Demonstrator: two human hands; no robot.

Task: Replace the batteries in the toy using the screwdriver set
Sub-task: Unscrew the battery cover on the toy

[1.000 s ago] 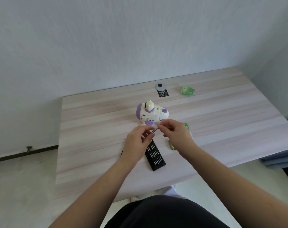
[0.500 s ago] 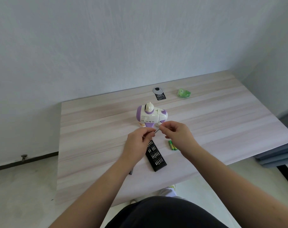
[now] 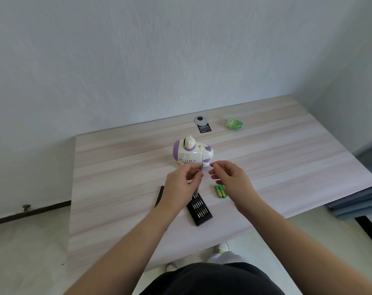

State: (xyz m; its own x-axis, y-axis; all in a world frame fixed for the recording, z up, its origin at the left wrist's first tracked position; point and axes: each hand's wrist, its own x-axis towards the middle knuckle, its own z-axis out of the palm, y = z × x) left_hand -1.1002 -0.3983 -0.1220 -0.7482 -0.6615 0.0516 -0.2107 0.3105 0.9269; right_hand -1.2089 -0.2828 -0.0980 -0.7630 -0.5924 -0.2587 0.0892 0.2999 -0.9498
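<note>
White-and-purple plastic toy (image 3: 192,154) upright just beyond both hands, perforated speaker grille facing near side. Left hand (image 3: 181,185) pinching thin silver screwdriver (image 3: 200,173), shaft roughly vertical; tip possibly touching toy, hard to tell. Right hand (image 3: 230,177) loosely curled, holding nothing. Black bit tray (image 3: 199,208) under left wrist; green batteries (image 3: 220,190) beside right hand. Pale striped wooden table (image 3: 117,177) against white wall; far edge carrying black label (image 3: 203,128), green crumpled wrapper (image 3: 234,124). Bare tabletop both sides.

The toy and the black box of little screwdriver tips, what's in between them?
In the head view, the left hand is between the toy and the black bit tray, pinching a thin metal screwdriver.
</note>
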